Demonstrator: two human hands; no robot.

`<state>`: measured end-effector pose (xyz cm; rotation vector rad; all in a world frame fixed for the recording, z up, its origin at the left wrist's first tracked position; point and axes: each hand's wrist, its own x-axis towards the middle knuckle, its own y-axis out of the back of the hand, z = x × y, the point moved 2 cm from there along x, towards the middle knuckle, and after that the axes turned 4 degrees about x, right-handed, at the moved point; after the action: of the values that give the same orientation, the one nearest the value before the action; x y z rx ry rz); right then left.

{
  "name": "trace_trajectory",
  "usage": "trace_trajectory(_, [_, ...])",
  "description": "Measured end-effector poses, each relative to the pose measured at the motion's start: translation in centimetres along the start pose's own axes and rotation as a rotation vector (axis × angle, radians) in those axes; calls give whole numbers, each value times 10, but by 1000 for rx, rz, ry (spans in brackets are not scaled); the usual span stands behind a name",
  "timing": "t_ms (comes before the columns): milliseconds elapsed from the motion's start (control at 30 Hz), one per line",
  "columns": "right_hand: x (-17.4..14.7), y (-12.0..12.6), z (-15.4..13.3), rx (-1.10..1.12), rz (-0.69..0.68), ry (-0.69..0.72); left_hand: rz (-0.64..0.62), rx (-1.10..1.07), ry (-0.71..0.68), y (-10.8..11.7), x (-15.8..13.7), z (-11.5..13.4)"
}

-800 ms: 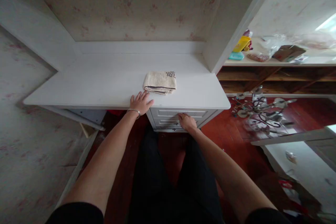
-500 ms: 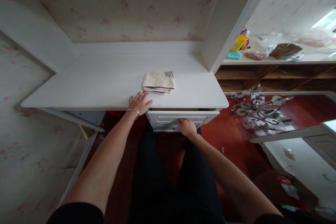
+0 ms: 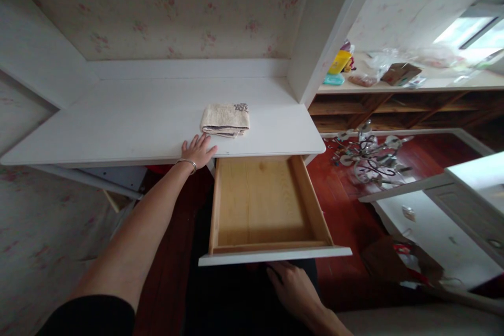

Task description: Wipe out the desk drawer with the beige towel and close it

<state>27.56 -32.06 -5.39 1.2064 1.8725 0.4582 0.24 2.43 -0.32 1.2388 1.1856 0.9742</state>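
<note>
A white desk top (image 3: pixel 129 126) runs across the middle of the view. On it lies a folded beige towel (image 3: pixel 226 119) with a dark pattern at one corner. My left hand (image 3: pixel 198 149), with a bracelet on the wrist, rests flat on the desk's front edge just below the towel, fingers spread. A wooden drawer (image 3: pixel 264 205) with a white front stands pulled far out from under the desk, and nothing lies inside it. My right hand (image 3: pixel 293 289) sits under the drawer's white front panel, its fingertips hidden behind the panel, so its grip cannot be judged.
A white upright panel (image 3: pixel 326 31) bounds the desk on the right. Beyond it a shelf (image 3: pixel 394 84) holds bags, a box and a yellow item. A metal light fitting (image 3: pixel 368 155) lies on the red wooden floor. White furniture (image 3: pixel 441 220) stands at the lower right.
The drawer went from shut to pulled far out towards me, with my right hand moving back along with its front. My left hand stayed on the desk edge.
</note>
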Motion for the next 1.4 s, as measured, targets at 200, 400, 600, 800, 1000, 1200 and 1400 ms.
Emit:
trace_trajectory(200, [-9,0,-2,-17,8,-9,29,32,-18,4,0,2])
trace_trajectory(400, [-13,1,-3,18,-12,30,269,82,-124,35,7,20])
trace_trajectory(600, [-22,-1,0,42,-18,11,195,63,-165,43,31,53])
trace_trajectory(800, [-19,-2,2,9,-23,-6,203,38,-118,36,22,68])
trace_trajectory(1000, [-16,-1,5,58,-47,-13,199,109,-271,45,-24,66])
trace_trajectory(1200, [-10,-1,6,15,-69,-12,243,145,-285,45,-48,67])
trace_trajectory(1400, [-11,-2,8,6,-64,-11,240,143,-267,27,-31,73])
